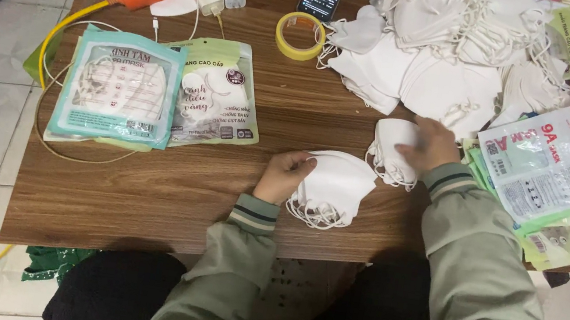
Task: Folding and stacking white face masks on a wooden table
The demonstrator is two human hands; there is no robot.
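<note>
brown wood-grain table point(168, 196). on it: loose white masks heap point(449, 49) at 1 o'clock, mask packets point(161, 90) at 10, tape roll point(300, 36) at 12, printed bags point(557, 183) at 3.

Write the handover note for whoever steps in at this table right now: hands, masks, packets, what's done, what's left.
Left hand: grips a small stack of white masks at the table's near edge.
Right hand: rests on a second small stack beside the big loose pile of masks.
Filled packets: two lie at the left, a teal one partly over a green one.
Empty pouches: fanned out at the right.
Done: those two packets look filled.
Left: both stacks in hand are unbagged, and the pile remains large.
</note>
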